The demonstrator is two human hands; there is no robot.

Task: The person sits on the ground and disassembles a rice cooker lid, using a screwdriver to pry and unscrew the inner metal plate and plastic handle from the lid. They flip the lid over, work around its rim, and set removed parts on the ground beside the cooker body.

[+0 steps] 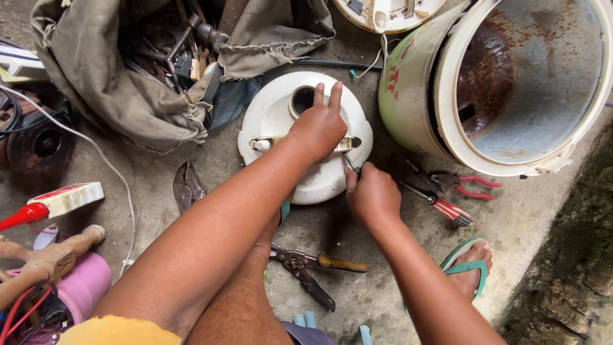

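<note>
Head view: left hand fingers spread on white lid; right hand pinching screwdriver at its edge.

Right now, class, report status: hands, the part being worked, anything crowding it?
Left hand pressing white lid. Right hand holds thin tool at lid edge. Screwdriver, red pliers close beside.

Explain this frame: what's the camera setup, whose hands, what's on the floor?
There is one picture, from a camera worn on a person's head, looking down at their own bare arms. No machine is involved. The left hand presses on a white round appliance lid lying on the concrete floor. The right hand pinches a thin tool at the lid's edge; its tip is too small to identify. Nearby lie a rusty-lined cooker body on its side, an open canvas tool bag, tin snips, red-handled pliers and a striped-handled screwdriver.
</note>
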